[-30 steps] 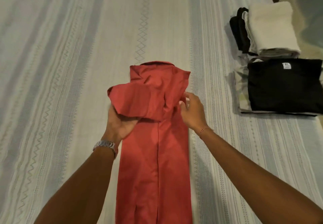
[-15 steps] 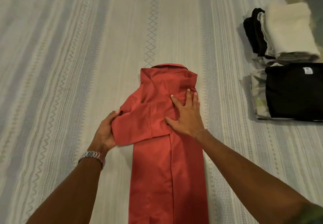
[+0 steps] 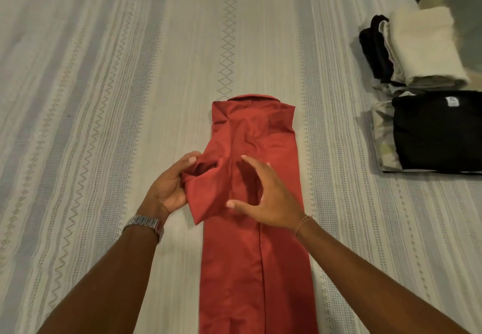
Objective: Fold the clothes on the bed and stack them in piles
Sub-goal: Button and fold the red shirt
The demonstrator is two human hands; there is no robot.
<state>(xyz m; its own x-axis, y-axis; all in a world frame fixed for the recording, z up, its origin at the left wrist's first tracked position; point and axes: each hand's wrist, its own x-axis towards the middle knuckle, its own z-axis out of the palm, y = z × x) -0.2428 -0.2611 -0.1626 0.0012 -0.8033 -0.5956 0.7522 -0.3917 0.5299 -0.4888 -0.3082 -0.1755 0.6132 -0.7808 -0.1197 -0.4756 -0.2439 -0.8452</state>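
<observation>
red shirt (image 3: pixel 257 242) lies mid-bed in a long strip. my left hand (image 3: pixel 169 187) pinches its loose sleeve; my right hand (image 3: pixel 268 200) hovers spread. i should lay the sleeve flat inside the strip's edges.

Home bedroom: patterned bedspread (image 3: pixel 130 98), folded clothes (image 3: pixel 438 130).

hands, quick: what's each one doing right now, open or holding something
Left hand: closed, gripping the sleeve of the red shirt.
Right hand: open, fingers spread above the shirt, holding nothing.
</observation>
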